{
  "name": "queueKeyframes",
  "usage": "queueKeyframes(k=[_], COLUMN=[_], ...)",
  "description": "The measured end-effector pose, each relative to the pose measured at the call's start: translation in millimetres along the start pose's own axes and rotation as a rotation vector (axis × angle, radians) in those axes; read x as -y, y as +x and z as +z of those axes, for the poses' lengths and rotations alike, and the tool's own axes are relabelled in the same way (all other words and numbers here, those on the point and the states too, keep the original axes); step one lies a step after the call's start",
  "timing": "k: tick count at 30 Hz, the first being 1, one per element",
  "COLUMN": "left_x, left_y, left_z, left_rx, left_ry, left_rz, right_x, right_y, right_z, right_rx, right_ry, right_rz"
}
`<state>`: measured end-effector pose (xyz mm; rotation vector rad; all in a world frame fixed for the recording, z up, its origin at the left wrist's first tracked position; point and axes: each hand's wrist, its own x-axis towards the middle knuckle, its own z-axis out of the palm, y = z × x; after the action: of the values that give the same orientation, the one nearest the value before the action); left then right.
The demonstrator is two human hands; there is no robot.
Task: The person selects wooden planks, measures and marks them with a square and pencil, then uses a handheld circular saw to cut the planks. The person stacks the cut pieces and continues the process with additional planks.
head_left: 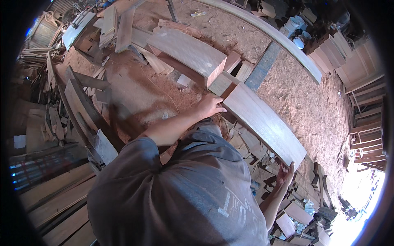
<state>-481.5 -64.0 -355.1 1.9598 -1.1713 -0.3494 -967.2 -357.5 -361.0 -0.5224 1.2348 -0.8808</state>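
Observation:
In the head view a long pale wooden board [264, 127] lies diagonally across the middle and right. My left hand [211, 106] has its fingers curled on the board's near left corner. My right hand [284, 174] grips the lower right end, thumb up along the edge. A shallow wooden box piece [186, 51] with a pale top sits beyond the board's left end, on short planks [223, 85]. A grey weathered plank [264, 65] runs away behind the board.
Stacked boards and offcuts [78, 197] crowd the left. More scraps [291, 221] lie below my right arm. A long curved-looking strip [303, 61], white buckets [293, 24] and wooden frames [365, 135] are at the right. Sawdust covers the ground [152, 94].

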Motion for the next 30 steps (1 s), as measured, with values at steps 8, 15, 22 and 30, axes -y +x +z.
queueKeyframes(k=[8,15,22,30], left_x=[1.9,-23.8,-28.2,-17.1], left_y=[-18.7,9.6,24.9,28.7], left_z=[45.4,45.6,40.7,45.8], left_rx=[-0.463,-0.48,-0.646,-0.623], left_ry=[-1.019,-1.301,-1.267,-1.306], left_rz=[-0.591,-1.01,-1.086,-1.068], right_x=[-0.1,-11.1,-29.0,-31.6], right_y=[-27.1,-13.2,0.4,-6.9], right_z=[46.3,70.1,80.3,89.5], right_rx=[0.074,0.087,0.09,0.06], right_ry=[0.064,0.045,0.04,0.055], right_rz=[-0.025,-0.036,0.004,-0.01])
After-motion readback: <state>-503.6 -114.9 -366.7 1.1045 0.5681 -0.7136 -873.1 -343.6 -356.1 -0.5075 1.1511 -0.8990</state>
